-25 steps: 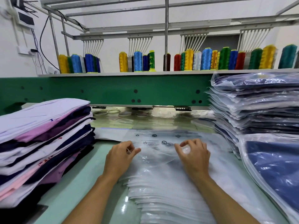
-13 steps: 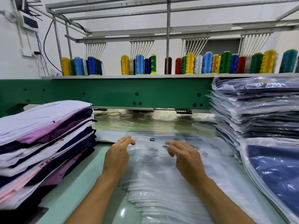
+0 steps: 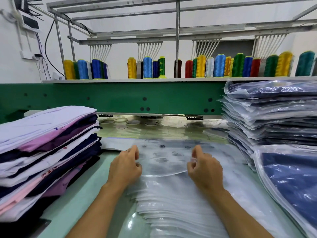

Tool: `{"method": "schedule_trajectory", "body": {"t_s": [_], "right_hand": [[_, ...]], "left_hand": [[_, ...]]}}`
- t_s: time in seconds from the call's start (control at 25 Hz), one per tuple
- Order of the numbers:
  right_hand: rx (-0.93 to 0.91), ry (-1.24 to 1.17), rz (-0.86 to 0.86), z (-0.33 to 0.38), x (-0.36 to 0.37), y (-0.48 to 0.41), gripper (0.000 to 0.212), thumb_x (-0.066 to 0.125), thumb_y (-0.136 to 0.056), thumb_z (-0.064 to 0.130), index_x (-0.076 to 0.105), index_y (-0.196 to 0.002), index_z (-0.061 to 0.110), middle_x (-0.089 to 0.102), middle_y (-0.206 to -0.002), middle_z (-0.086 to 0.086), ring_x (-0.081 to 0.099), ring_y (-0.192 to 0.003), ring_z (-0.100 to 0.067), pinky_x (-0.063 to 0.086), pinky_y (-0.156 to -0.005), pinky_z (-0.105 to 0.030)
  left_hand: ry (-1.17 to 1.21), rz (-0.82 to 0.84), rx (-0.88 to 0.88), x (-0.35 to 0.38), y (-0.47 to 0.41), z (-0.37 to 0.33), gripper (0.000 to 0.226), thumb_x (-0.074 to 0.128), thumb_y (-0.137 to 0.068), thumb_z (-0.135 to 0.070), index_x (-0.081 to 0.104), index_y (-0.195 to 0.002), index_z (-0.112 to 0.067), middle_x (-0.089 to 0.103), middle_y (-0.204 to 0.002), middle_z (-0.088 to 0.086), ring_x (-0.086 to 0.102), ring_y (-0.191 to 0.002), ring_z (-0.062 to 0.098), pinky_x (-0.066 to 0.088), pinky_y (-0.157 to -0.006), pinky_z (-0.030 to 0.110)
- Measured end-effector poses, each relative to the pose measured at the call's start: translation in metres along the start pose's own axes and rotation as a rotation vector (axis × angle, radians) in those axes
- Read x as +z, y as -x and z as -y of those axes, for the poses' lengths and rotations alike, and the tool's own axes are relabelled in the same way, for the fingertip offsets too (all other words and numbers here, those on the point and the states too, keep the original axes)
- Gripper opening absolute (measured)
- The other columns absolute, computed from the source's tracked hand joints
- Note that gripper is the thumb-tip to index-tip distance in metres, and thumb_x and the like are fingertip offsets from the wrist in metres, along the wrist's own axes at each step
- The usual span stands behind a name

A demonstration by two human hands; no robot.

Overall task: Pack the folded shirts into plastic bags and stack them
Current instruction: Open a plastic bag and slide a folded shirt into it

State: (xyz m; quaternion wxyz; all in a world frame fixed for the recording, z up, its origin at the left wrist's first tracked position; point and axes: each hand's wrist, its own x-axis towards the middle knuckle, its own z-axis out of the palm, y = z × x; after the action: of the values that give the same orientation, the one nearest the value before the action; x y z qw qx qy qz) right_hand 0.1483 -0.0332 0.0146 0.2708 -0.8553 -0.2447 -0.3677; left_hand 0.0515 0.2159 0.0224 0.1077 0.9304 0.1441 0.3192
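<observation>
Plastic bag (image 3: 163, 162): topmost of the bag pile (image 3: 171, 203) on the table (image 3: 82, 194), near edge raised between the two hands.
Left hand (image 3: 125, 167): fingers curled, pinching the bag's left side.
Right hand (image 3: 204, 169): fingers curled, pinching its right side.
Change: hands wider apart than half a second earlier, near edge lifted higher.

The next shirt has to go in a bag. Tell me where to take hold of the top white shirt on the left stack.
Pinch the white shirt at its right-hand folded edge, coming from the right: that edge lies exposed atop the stack.
</observation>
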Motion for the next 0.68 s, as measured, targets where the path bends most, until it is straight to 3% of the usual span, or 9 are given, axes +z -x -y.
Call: {"method": "schedule_trajectory", "body": {"t_s": [0.04,0.12,0.2,0.28,0.4,0.52,0.68], "right_hand": [[-0.01,0.066,0.114,-0.002,0.002,0.001,0.008,0.055,-0.075,0.031,0.051,-0.078,0.025,0.056,-0.061,0.005,0.047,-0.057,-0.02,0.035,-0.059,-0.03],[0.019,0.152,0.328,-0.004,0.007,0.002,0.03,0.038,-0.077,0.048,0.05,-0.067,0.023,0.056,-0.062,0.004,0.048,-0.064,-0.016,0.033,-0.068,-0.033],[0.041,0.201,0.385,-0.006,0.011,0.002,0.038,0.034,-0.084,0.048,0.047,-0.06,0.021,0.051,-0.061,0.003,0.047,-0.061,-0.013,0.033,-0.073,-0.034],[0.06,0.29,0.424,-0.009,0.013,0.002,0.033,0.041,-0.089,0.039,0.053,-0.064,0.021,0.052,-0.07,0.005,0.052,-0.065,-0.014,0.036,-0.08,-0.036],[0.129,0.33,0.465,-0.003,0.013,0.0,0.022,0.044,-0.089,0.034,0.058,-0.076,0.022,0.057,-0.078,0.007,0.057,-0.078,-0.018,0.038,-0.085,-0.038],[0.136,0.278,0.409,0.019,0.014,-0.01,0.015,0.045,-0.091,0.036,0.053,-0.082,0.026,0.056,-0.08,0.009,0.058,-0.086,-0.019,0.041,-0.081,-0.037],[0.116,0.086,0.335,0.07,0.015,-0.042,0.018,0.052,-0.092,0.038,0.059,-0.083,0.025,0.062,-0.075,0.008,0.061,-0.076,-0.018,0.046,-0.07,-0.032]], "left_hand": [[0.074,0.131,0.043,0.004,0.002,0.0,0.019,0.061,-0.078,-0.023,0.043,-0.084,-0.027,0.053,-0.084,-0.011,0.052,-0.079,0.015,0.045,-0.064,0.033],[0.199,0.331,0.079,0.012,0.007,-0.001,0.019,0.062,-0.078,-0.037,0.047,-0.08,-0.027,0.054,-0.086,-0.01,0.05,-0.076,0.008,0.045,-0.067,0.029],[0.213,0.379,0.068,0.021,0.01,0.001,0.027,0.062,-0.077,-0.052,0.049,-0.079,-0.028,0.055,-0.087,-0.01,0.049,-0.074,0.005,0.043,-0.066,0.027],[0.168,0.369,0.062,0.026,0.011,-0.002,0.039,0.059,-0.074,-0.066,0.049,-0.081,-0.03,0.053,-0.088,-0.012,0.05,-0.078,0.006,0.041,-0.066,0.027],[0.038,0.42,0.093,0.027,0.014,-0.011,0.056,0.046,-0.075,-0.086,0.05,-0.085,-0.03,0.049,-0.092,-0.014,0.048,-0.089,0.009,0.041,-0.079,0.033],[0.092,0.478,0.055,0.015,0.009,-0.017,0.059,0.042,-0.08,-0.086,0.054,-0.089,-0.029,0.054,-0.096,-0.012,0.051,-0.09,0.009,0.046,-0.085,0.035],[0.028,0.395,0.072,-0.03,-0.014,-0.011,0.045,0.051,-0.092,-0.066,0.054,-0.109,-0.025,0.062,-0.114,-0.005,0.056,-0.104,0.018,0.049,-0.09,0.04]]}}
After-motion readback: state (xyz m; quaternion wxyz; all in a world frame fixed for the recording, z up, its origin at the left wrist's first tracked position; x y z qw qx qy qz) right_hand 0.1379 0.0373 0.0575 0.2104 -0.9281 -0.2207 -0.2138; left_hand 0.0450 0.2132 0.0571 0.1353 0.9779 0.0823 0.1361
